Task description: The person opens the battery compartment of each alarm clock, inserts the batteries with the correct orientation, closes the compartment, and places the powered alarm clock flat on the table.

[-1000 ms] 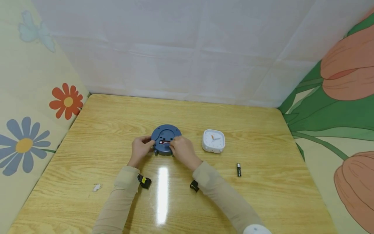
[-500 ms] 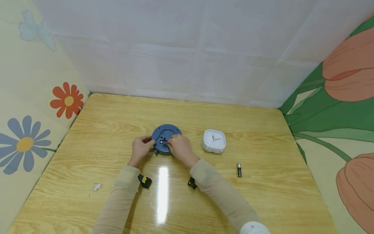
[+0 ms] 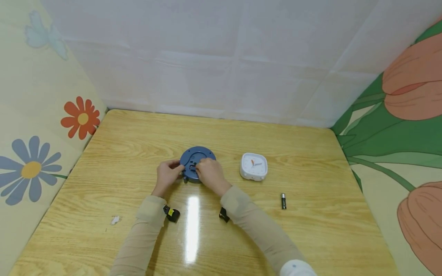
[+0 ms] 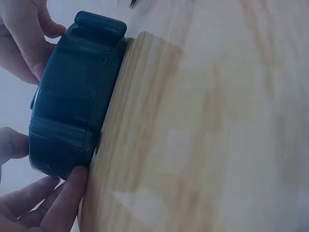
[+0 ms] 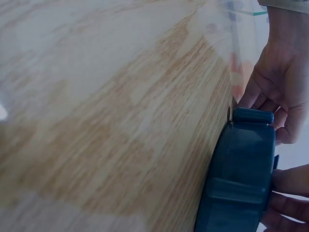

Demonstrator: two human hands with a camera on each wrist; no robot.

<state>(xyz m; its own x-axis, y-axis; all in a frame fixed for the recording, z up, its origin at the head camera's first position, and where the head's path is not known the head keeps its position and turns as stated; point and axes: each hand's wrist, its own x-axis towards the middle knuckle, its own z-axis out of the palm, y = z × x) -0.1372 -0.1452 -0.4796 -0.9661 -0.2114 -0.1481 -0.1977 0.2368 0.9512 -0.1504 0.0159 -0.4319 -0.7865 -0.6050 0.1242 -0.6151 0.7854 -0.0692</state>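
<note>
A round dark blue clock lies with its back up on the wooden table, its battery slot showing as a small dark gap. My left hand grips its left rim, thumb on the back and fingers low on the side. Over the slot, my right hand has its fingers bent against the clock's back and hides most of the slot. What those fingertips hold, if anything, I cannot tell. In the right wrist view the blue casing stands between both hands.
A white square alarm clock stands to the right of the blue one. Nearer me on the right lies a black AA-type battery. A small white scrap is at the left. Printed cloths and a white sheet border the table.
My right hand has moved a little to the left across the clock's back. The red battery seen in the slot earlier is now covered from sight. My left hand keeps its grip.
</note>
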